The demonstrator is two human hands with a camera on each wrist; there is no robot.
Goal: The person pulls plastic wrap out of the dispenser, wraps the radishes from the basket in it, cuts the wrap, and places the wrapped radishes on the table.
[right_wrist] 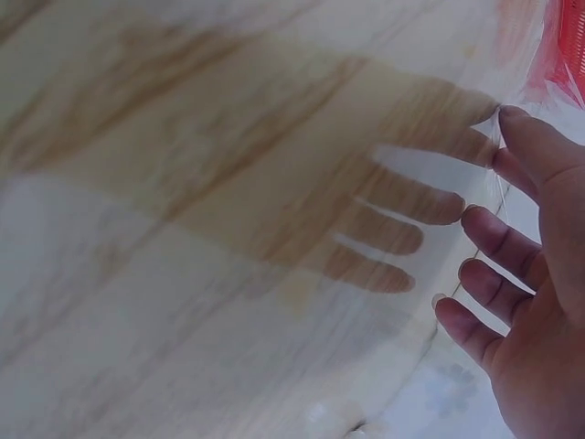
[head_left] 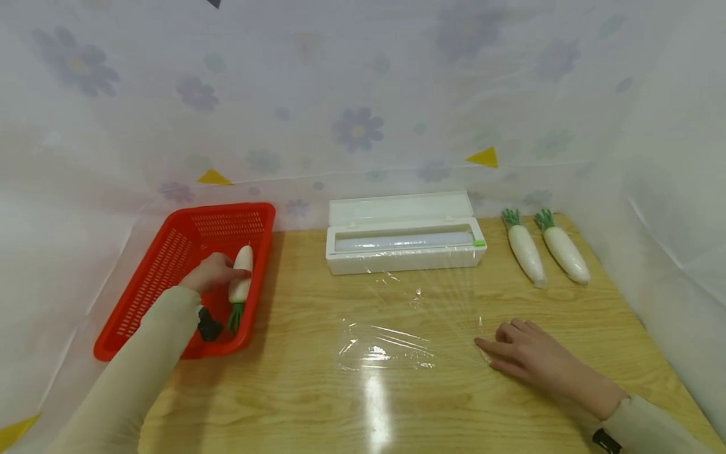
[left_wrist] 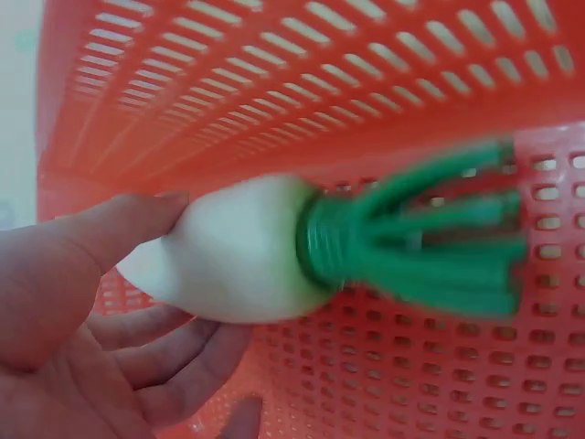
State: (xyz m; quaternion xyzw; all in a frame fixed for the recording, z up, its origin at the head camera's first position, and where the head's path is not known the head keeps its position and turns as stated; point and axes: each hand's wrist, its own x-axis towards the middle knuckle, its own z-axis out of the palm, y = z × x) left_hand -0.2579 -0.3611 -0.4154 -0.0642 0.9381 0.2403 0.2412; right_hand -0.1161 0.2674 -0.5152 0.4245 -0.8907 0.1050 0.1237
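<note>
My left hand [head_left: 213, 272] is inside the red plastic basket [head_left: 263, 296], thumb and fingers gripping a white radish [head_left: 241, 284]. Its green leaf stalks [left_wrist: 439, 238] point away from the palm in the left wrist view, against the basket's slotted wall and floor. My right hand [head_left: 535, 354] is low over the table on the right. Its index finger and thumb, slightly apart, touch the edge of a clear cling film sheet [head_left: 386, 340]. This sheet stretches over the table from the white cling film box [head_left: 397, 261], whose lid stands raised.
Two more white radishes, one nearer the box [head_left: 525, 252] and one farther right [head_left: 566, 253], lie at the back right. A film roll [head_left: 403, 241] sits in the box. White flowered sheeting [head_left: 357, 132] encloses the wooden table [head_left: 295, 403].
</note>
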